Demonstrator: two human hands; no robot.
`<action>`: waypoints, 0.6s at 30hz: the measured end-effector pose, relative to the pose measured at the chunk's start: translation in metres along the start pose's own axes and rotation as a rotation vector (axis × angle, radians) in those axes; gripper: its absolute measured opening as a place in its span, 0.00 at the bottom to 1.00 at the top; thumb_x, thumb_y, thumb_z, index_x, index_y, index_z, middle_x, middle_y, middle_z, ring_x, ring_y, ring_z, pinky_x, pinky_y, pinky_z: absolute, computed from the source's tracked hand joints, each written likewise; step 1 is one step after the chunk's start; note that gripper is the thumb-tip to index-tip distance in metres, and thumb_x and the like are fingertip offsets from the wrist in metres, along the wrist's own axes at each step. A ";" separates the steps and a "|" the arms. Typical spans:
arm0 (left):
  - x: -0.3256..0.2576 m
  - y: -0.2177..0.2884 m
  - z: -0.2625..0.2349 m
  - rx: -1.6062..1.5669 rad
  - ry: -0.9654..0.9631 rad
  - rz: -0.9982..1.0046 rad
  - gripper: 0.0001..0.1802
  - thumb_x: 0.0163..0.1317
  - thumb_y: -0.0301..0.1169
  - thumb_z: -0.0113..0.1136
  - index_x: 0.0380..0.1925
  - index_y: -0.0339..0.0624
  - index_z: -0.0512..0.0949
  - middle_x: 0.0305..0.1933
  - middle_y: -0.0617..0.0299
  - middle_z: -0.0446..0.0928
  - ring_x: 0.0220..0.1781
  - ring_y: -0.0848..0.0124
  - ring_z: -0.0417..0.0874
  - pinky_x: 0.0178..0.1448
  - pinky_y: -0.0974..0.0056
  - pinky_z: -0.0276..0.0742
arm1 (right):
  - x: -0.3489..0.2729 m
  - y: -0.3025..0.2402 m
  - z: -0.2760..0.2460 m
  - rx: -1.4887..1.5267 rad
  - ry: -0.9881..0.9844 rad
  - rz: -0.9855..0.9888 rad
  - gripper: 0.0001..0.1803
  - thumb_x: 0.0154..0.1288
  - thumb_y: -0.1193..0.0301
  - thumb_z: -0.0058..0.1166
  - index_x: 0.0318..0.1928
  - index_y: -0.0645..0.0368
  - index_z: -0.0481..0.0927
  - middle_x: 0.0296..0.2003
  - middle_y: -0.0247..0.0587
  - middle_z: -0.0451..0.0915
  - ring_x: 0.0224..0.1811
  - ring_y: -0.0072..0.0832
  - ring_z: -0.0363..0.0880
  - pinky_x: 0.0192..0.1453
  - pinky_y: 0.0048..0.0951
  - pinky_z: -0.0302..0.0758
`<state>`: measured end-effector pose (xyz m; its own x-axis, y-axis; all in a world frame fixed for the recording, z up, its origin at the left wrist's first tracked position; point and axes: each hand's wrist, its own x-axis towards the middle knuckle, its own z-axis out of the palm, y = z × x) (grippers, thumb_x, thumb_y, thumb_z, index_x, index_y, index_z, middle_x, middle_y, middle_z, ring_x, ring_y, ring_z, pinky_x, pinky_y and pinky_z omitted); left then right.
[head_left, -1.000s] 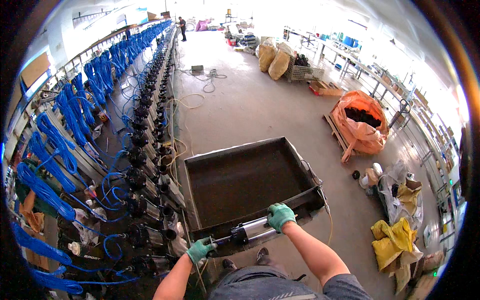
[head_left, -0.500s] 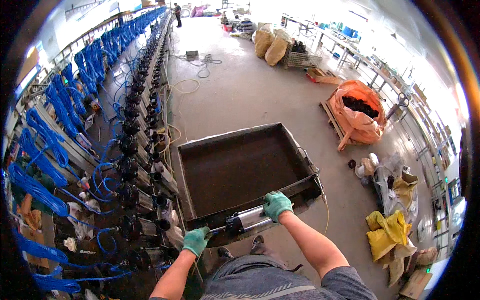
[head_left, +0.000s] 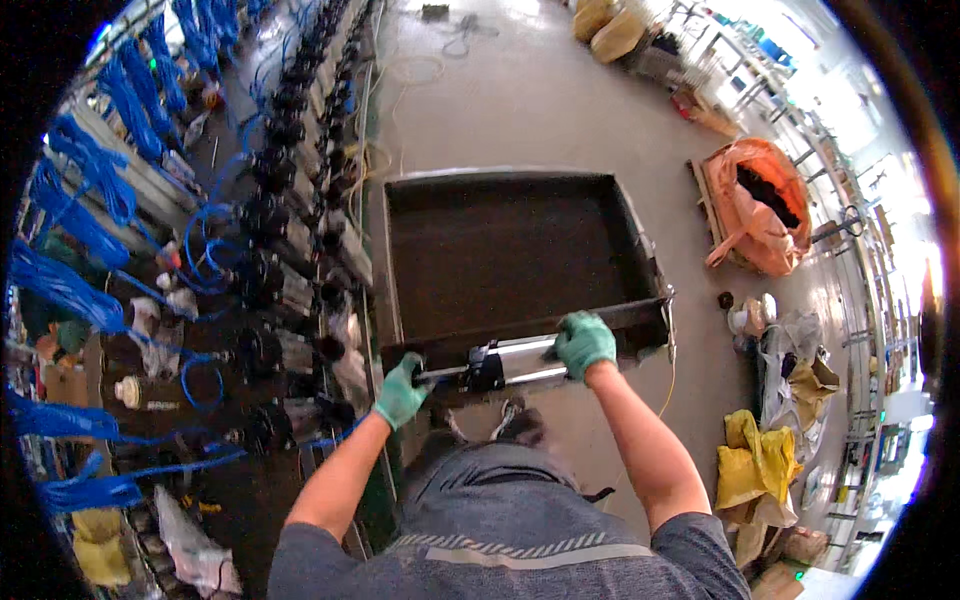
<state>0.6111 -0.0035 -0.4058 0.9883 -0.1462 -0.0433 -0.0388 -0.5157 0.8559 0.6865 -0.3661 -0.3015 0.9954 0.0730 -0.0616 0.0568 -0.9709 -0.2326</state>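
Both my hands wear green gloves and hold a silver metal cylinder with a black collar and a thin rod at its left end. My left hand is closed around the rod's left end. Around the cylinder's right end wrap the fingers of my right hand. The cylinder lies level, in front of me, along the near edge of a wide dark rectangular tank. Whether it touches that edge I cannot tell.
Along the left runs a long row of black-and-silver cylindrical units with coiled blue cables. To the right stand an orange sack of dark parts and a yellow bag. A thin yellow hose hangs by the tank's right corner.
My view has tipped downward, so the tank and hands appear higher and further right. Both hands keep their hold on the cylinder and its rod.
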 end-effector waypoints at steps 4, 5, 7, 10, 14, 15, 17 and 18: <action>0.018 0.004 -0.024 0.006 -0.340 -0.134 0.17 0.62 0.31 0.72 0.46 0.37 0.77 0.36 0.51 0.81 0.36 0.61 0.79 0.45 0.57 0.77 | -0.001 0.005 0.002 0.003 0.035 -0.018 0.10 0.60 0.65 0.56 0.39 0.53 0.84 0.45 0.43 0.83 0.52 0.46 0.79 0.57 0.45 0.78; 0.020 0.005 -0.029 -0.031 -0.410 -0.170 0.16 0.64 0.32 0.71 0.46 0.37 0.77 0.33 0.54 0.81 0.34 0.67 0.76 0.43 0.59 0.77 | -0.001 0.001 0.000 0.005 0.013 -0.021 0.10 0.60 0.65 0.56 0.40 0.53 0.84 0.45 0.43 0.83 0.52 0.46 0.79 0.57 0.45 0.78; 0.015 -0.006 -0.024 0.117 -0.317 -0.033 0.11 0.65 0.29 0.69 0.43 0.37 0.79 0.34 0.51 0.83 0.33 0.65 0.80 0.41 0.59 0.77 | 0.001 -0.004 -0.008 0.006 -0.027 -0.020 0.11 0.60 0.64 0.57 0.41 0.53 0.84 0.45 0.43 0.83 0.52 0.46 0.79 0.57 0.45 0.78; 0.004 -0.001 -0.010 0.210 -0.107 -0.028 0.12 0.62 0.28 0.66 0.46 0.41 0.82 0.42 0.49 0.85 0.46 0.50 0.86 0.48 0.54 0.81 | 0.003 -0.003 -0.004 0.005 -0.049 -0.016 0.13 0.60 0.63 0.58 0.43 0.54 0.84 0.47 0.42 0.83 0.54 0.45 0.78 0.60 0.44 0.78; -0.005 0.006 0.003 0.419 0.194 0.147 0.15 0.56 0.25 0.68 0.45 0.48 0.84 0.46 0.54 0.86 0.47 0.52 0.86 0.51 0.53 0.84 | 0.005 -0.001 -0.004 -0.005 -0.076 -0.021 0.15 0.58 0.62 0.61 0.44 0.54 0.84 0.48 0.42 0.83 0.56 0.46 0.78 0.61 0.45 0.78; -0.008 0.000 0.006 0.405 0.202 0.086 0.17 0.56 0.24 0.68 0.46 0.47 0.84 0.46 0.54 0.86 0.47 0.52 0.87 0.52 0.53 0.83 | 0.005 -0.003 -0.006 0.001 -0.095 -0.025 0.16 0.57 0.61 0.61 0.44 0.54 0.84 0.47 0.42 0.83 0.56 0.46 0.78 0.61 0.46 0.78; -0.006 0.010 0.007 0.412 0.213 0.092 0.18 0.56 0.24 0.68 0.49 0.47 0.84 0.48 0.53 0.86 0.48 0.52 0.87 0.53 0.54 0.83 | 0.004 0.005 -0.005 0.000 -0.101 -0.017 0.16 0.58 0.61 0.61 0.44 0.53 0.84 0.46 0.43 0.84 0.56 0.46 0.78 0.60 0.46 0.78; -0.003 0.011 0.009 0.400 0.205 0.089 0.18 0.57 0.23 0.68 0.49 0.46 0.84 0.47 0.53 0.86 0.48 0.53 0.88 0.52 0.55 0.84 | 0.002 0.008 -0.007 0.015 -0.088 -0.012 0.15 0.58 0.61 0.60 0.44 0.53 0.84 0.47 0.44 0.84 0.55 0.46 0.79 0.60 0.46 0.78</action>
<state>0.6059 -0.0165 -0.4011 0.9857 -0.0554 0.1589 -0.1391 -0.7998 0.5839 0.6898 -0.3752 -0.2969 0.9841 0.1050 -0.1435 0.0668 -0.9663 -0.2487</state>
